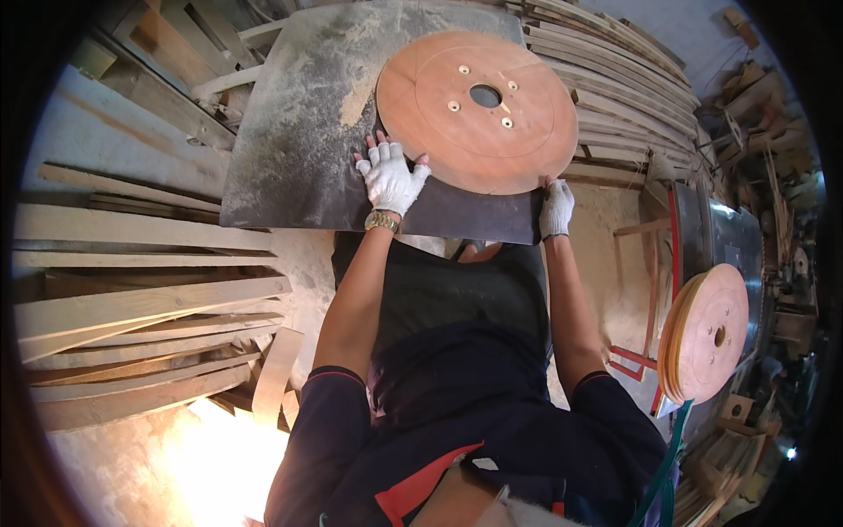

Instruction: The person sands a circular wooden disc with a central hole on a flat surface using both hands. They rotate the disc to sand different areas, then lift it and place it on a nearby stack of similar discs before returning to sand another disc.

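A large round wooden disc lies flat on a dark, dusty tabletop. It has a round hole at its centre, several pale metal fittings around the hole, and a thin circle marked on its face. My left hand, in a white fingerless glove with a wristwatch below it, rests with fingers spread on the tabletop and thumb by the disc's near left rim. At the near right rim, my right hand, gloved the same way, is closed with its fingertips at the disc's edge; its other fingers are partly hidden.
To the right, a stack of similar discs stands beside a red-edged dark table. Long wooden strips are piled behind the tabletop. More boards lie stacked at left. A bright light patch falls on the floor.
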A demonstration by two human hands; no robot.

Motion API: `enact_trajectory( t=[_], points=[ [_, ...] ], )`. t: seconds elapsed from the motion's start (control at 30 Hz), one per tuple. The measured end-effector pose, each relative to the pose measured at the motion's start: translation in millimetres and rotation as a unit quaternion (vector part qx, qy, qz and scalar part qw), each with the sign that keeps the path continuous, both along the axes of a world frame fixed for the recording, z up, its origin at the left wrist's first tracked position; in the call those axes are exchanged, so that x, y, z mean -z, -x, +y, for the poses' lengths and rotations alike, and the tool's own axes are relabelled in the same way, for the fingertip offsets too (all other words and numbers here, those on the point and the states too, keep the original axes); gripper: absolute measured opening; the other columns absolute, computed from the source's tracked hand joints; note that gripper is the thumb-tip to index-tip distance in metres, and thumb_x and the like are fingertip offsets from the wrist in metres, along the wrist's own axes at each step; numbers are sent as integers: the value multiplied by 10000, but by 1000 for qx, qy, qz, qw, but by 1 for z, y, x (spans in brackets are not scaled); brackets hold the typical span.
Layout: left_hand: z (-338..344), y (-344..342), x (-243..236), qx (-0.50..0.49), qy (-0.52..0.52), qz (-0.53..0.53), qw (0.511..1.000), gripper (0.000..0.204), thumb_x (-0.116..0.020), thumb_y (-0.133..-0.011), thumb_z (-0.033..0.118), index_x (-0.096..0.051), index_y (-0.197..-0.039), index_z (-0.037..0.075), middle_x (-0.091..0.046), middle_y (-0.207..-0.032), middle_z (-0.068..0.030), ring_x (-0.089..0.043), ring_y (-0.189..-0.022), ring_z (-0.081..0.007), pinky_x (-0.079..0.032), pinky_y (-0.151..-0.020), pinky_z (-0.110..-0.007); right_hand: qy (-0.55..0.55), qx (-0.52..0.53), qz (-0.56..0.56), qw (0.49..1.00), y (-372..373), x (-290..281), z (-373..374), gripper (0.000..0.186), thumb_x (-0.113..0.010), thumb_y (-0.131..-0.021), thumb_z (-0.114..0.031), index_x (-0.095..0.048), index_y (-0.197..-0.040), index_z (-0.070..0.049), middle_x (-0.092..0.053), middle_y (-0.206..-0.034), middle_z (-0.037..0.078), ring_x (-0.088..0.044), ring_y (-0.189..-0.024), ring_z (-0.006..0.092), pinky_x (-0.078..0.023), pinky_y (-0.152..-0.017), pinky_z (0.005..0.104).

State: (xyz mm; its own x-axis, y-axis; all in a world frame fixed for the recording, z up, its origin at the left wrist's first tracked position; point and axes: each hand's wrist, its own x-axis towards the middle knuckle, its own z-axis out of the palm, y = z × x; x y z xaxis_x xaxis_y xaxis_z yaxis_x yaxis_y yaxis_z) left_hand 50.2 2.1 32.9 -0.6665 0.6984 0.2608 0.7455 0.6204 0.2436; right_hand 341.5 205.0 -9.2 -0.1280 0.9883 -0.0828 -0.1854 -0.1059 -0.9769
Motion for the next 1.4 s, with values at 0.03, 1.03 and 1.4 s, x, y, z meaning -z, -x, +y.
enact_trajectory(
  t=[0.03, 1.03, 1.4],
  points=[
    [0, 1, 1, 0, -3, 4, 1000, 791, -578, -944, 666, -613, -1365, -3, -410, -1654, -263, -314, -1564, -438, -165, -1239, -682, 8, -3, 0, 1000, 0, -1, 0, 167, -690, -961, -124, -608, -821, -83, -550, -799, -40, -469, -743, 82, -374, -705, 273],
    [0, 0, 3, 1, -23, 11, 1000, 801, -588, -933, 677, -621, -1346, -8, -431, -1639, -268, -319, -1562, -434, -174, -1238, -684, 34, -4, -10, 999, 0, 0, 1, 149, -680, -922, -164, -627, -811, -80, -539, -800, -45, -444, -754, 83, -377, -698, 281],
    [-1, 4, 0, -17, -15, -6, 1000, 796, -592, -933, 667, -644, -1352, -8, -482, -1606, -256, -347, -1546, -437, -161, -1242, -685, -4, 20, -44, 999, 7, -9, -5, 157, -668, -973, -165, -616, -853, -78, -550, -831, -43, -455, -786, 82, -391, -737, 277]
  ],
)
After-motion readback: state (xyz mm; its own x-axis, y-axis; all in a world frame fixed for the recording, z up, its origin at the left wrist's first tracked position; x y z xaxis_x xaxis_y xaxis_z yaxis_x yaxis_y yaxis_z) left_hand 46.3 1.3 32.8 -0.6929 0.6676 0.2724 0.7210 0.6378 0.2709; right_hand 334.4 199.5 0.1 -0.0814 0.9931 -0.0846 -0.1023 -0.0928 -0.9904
